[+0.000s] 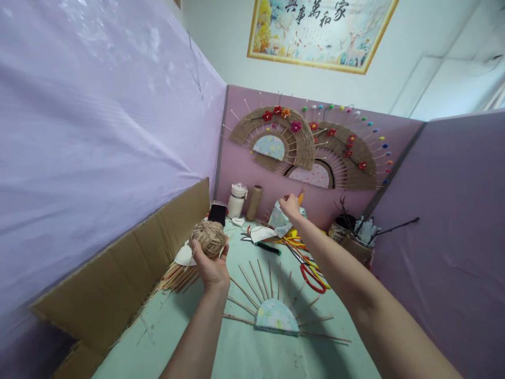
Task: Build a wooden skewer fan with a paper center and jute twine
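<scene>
- There are two hands. The left hand (212, 266) has its fingers curled round one ball of twine (208, 239), up above the table (158, 329).
- The right hand (291, 206) is bent in, over one blue cloth (282, 223) at the back. I cannot tell if it is gripping anything.
- One blue half circle (277, 317) lies on the table, low in the middle, between the two arms. About thirteen sticks (270, 278) poke out from it like sun rays.
- More sticks lie in one pile (179, 278) on the left, too many to count.
- Two big fans (304, 150) with flowers are up on the pink wall (246, 181).
- One white bottle (236, 202), one brown roll (254, 203) and one black thing (217, 213) are at the back left.
- One red scissor handle (313, 279) shows beside the right arm, with yellow handles next to it.
- Two pots are at the back right.
- The right arm hides part of the table, and one long cardboard (130, 268) stands along the left edge.
</scene>
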{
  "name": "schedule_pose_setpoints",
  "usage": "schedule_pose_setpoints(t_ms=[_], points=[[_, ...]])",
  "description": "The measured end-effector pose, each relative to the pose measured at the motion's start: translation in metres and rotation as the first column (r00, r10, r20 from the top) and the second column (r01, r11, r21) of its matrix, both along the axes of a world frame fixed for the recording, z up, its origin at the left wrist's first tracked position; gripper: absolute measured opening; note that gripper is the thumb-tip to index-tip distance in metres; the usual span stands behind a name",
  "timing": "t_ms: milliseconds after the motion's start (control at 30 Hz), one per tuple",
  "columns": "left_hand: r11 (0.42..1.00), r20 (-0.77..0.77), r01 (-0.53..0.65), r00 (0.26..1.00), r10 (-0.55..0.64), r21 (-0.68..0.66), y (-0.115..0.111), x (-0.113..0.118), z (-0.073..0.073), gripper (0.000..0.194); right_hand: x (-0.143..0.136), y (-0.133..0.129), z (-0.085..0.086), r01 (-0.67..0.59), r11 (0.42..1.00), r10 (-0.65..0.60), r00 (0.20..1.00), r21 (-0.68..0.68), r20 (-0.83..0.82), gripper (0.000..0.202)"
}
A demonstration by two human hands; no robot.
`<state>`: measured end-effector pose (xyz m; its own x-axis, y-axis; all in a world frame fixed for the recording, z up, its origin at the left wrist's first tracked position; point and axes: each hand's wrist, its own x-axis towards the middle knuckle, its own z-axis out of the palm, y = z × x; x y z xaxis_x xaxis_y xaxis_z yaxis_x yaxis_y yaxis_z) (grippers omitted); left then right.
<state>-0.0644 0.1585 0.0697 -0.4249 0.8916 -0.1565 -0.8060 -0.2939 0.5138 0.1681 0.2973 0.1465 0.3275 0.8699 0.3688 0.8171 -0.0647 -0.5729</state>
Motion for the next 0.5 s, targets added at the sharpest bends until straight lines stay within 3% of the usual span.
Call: schedule_pose_setpoints(t_ms=[133, 267, 400, 500], points=[[0.998, 0.001, 0.068, 0.998, -0.068, 0.008, -0.002, 0.003, 0.001, 0.051, -0.014, -0.045, 0.005, -0.136, 0.990, 0.139, 0.985, 0.034, -0.103, 0.020], [0.984, -0.024, 0.168, 0.986, -0.167, 0.059, -0.006, 0.010, 0.002, 0.048, -0.039, -0.116, 0.009, -0.294, 0.952, 0.305, 0.933, 0.085, -0.190, 0.018], [0.962, -0.122, 0.213, 0.973, -0.194, 0.171, -0.014, 0.022, 0.001, 0.044, -0.060, -0.186, -0.001, -0.401, 0.897, 0.440, 0.847, 0.187, -0.298, 0.021], [0.934, -0.216, 0.279, 0.949, -0.231, 0.225, -0.023, 0.032, 0.002, 0.054, -0.068, -0.214, -0.013, -0.364, 0.866, 0.481, 0.794, 0.343, -0.371, 0.023]])
